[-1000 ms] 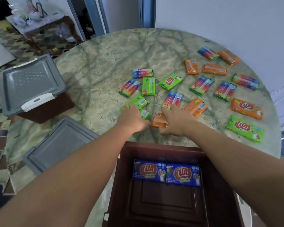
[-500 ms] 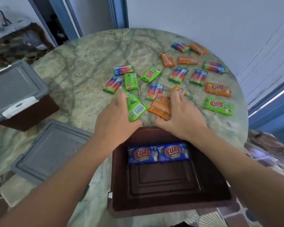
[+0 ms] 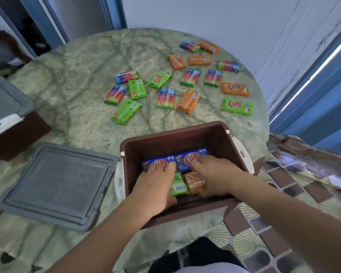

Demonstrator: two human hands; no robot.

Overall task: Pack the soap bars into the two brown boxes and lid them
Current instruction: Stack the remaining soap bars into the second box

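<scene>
Two hands work inside the open brown box (image 3: 220, 134) at the table's six o'clock edge. Left hand (image 3: 156, 184) lays a green soap bar (image 3: 178, 186) and right hand (image 3: 215, 174) an orange soap bar (image 3: 194, 183) flat beside two blue bars (image 3: 175, 159), apparently to fill rows; whether fingers pinch cannot be told. Loose bars (image 3: 187, 75) lie toward twelve, a grey lid (image 3: 53, 182) at nine.

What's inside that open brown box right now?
Inside the brown box: two blue soap bars along the far wall, a green bar under the left hand and an orange bar under the right hand. The hands hide the rest.
</scene>
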